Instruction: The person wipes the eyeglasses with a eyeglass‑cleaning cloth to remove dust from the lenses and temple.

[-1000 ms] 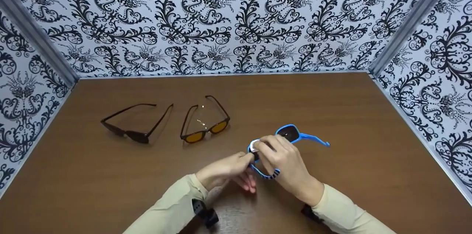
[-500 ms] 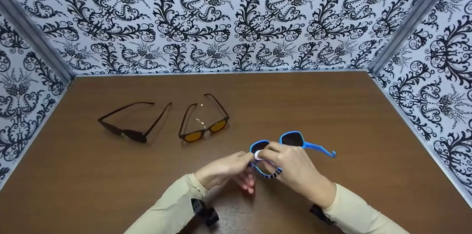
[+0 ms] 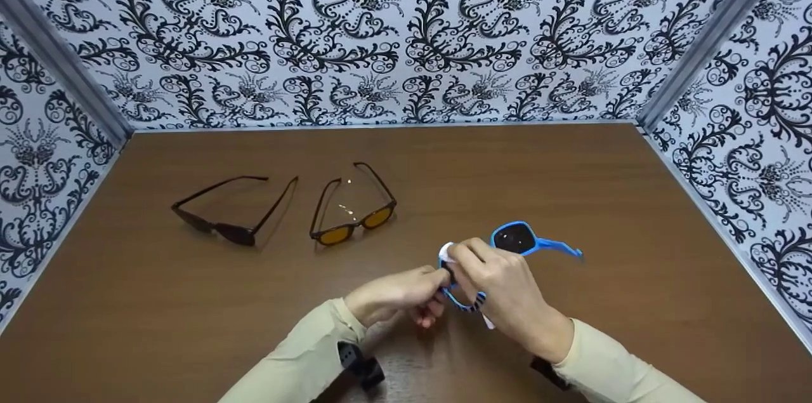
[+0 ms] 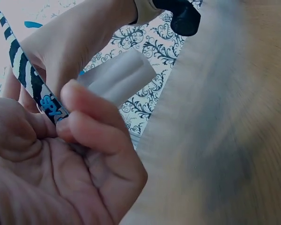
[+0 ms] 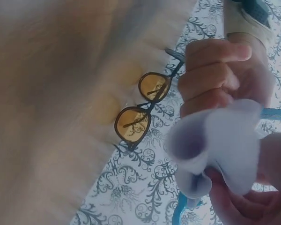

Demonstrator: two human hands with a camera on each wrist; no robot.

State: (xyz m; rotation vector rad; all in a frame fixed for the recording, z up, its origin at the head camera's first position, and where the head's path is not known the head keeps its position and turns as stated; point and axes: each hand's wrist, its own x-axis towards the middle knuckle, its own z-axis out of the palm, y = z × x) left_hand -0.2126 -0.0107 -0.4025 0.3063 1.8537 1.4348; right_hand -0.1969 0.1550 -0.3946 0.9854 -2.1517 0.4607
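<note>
Blue-framed sunglasses [image 3: 515,239] with dark lenses are held over the table between both hands. My left hand [image 3: 403,292] pinches them at the left end, by the black-and-white striped temple [image 4: 25,70]. A white cloth [image 5: 234,145] is bunched in my right hand [image 3: 507,279], whose fingers press it at the left lens and mostly cover that lens. In the left wrist view a flap of the cloth [image 4: 126,77] hangs behind my left fingertips [image 4: 96,126]. The other temple, plain blue, sticks out to the right.
Dark sunglasses [image 3: 235,233] lie unfolded at the left of the brown table [image 3: 571,174]. Beside them rest amber-lensed glasses [image 3: 335,236], temples spread toward the back. Patterned walls [image 3: 406,41] enclose the table's back and sides.
My right hand has rubbed the cloth down, then back up across the left lens. The blue sunglasses have shifted slightly right, with my left hand still holding them.
</note>
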